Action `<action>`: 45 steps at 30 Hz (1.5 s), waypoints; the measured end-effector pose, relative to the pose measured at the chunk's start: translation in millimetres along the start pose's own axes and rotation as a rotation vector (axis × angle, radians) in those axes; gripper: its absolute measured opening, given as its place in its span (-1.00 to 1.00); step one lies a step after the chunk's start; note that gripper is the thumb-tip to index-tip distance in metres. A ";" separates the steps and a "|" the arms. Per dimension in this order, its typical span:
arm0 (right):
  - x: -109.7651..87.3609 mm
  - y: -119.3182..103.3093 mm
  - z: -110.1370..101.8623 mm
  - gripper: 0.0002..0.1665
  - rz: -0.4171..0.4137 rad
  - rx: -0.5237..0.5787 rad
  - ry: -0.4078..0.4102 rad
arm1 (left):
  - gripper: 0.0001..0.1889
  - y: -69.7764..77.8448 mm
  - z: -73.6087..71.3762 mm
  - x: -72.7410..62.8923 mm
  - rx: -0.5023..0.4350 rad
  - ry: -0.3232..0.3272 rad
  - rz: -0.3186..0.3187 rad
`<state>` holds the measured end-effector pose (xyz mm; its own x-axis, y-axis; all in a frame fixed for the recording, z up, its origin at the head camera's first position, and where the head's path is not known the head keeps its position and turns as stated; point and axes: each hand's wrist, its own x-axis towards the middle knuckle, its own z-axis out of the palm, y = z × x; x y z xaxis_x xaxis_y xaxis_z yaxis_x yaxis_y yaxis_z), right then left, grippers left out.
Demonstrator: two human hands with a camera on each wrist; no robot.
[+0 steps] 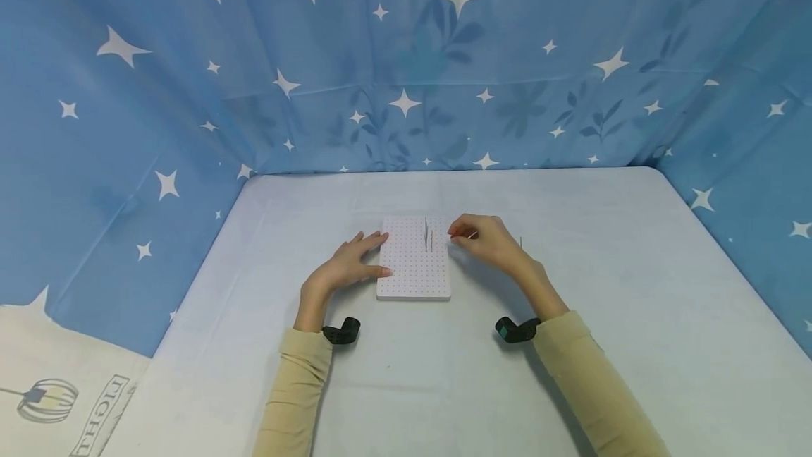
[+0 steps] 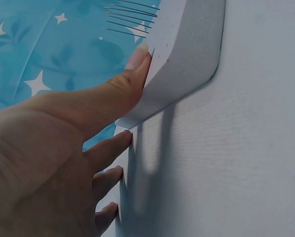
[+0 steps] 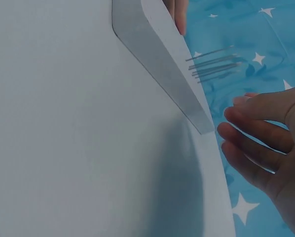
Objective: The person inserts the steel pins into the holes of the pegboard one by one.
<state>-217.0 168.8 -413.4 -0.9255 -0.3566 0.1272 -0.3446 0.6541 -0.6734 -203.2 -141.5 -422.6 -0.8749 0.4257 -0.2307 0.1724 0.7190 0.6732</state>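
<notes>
Two tan sleeves come up from the lower edge of the head view, the left sleeve (image 1: 288, 393) rising almost straight and the right sleeve (image 1: 599, 386) slanting inward. A small black device sits at each cuff, on the inner side. Between the arms, on the white bench (image 1: 406, 386), lies a white board (image 1: 412, 277) dotted with rows of small holes, and a few thin pins (image 1: 426, 235) stand upright in it, right of its middle and towards the far end.

The left hand (image 1: 342, 268) bends at the wrist towards the board's left side. Its fingers (image 2: 110, 148) are spread well apart from the thumb (image 2: 113, 94), which lies against the board's near-left edge; the forefinger reaches the same side farther up.

The right hand (image 1: 491, 242) is just beyond the board's right edge, raised above the bench, wrist bent so the fingers point left towards the pins. These fingers are bent, thumb and forefinger tips close together; whether they pinch anything thin cannot be told. The other fingers curve loosely alongside. Behind everything hangs a blue curtain (image 1: 406, 55) with white stars.
</notes>
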 end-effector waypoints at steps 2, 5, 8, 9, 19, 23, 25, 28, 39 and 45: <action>-2.6 2.5 -3.9 -0.89 0.008 -0.016 -0.009 | -0.11 -0.2 -0.1 0.0 -0.004 0.002 -0.001; -6.7 7.0 -9.1 -0.87 0.024 -0.038 -0.022 | -0.11 -1.0 0.1 0.4 -0.003 0.002 -0.002; -10.6 11.8 -13.8 -0.86 0.033 -0.056 -0.036 | -0.12 -1.8 0.4 0.5 0.001 0.002 -0.002; -12.0 13.3 -15.6 -0.86 0.034 -0.062 -0.038 | -0.12 -1.8 0.4 0.4 0.001 0.003 -0.001; -23.5 25.8 -33.2 -0.85 0.026 -0.090 -0.031 | -0.12 -3.7 0.9 1.4 0.008 0.000 -0.003; -26.7 32.2 -39.0 -0.85 0.031 -0.107 -0.034 | -0.12 -4.3 0.7 2.1 0.011 -0.007 0.004; -28.2 34.9 -41.8 -0.84 0.029 -0.110 -0.041 | -0.12 -4.6 0.4 2.8 0.015 -0.007 0.007; -30.4 38.2 -45.4 -0.83 0.033 -0.114 -0.056 | -0.11 -5.1 0.4 3.5 0.017 -0.007 0.001; -37.6 49.1 -50.2 -0.80 0.058 -0.147 -0.078 | -0.12 -4.5 0.8 2.5 0.014 -0.007 0.008; -38.7 55.3 -53.9 -0.73 0.109 -0.145 -0.103 | -0.12 -3.8 0.1 1.1 0.009 -0.006 0.009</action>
<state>-208.7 254.8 -416.2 -0.9401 -0.3403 -0.0211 -0.2693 0.7789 -0.5664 -204.7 -143.7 -425.4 -0.8706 0.4354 -0.2289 0.1840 0.7199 0.6692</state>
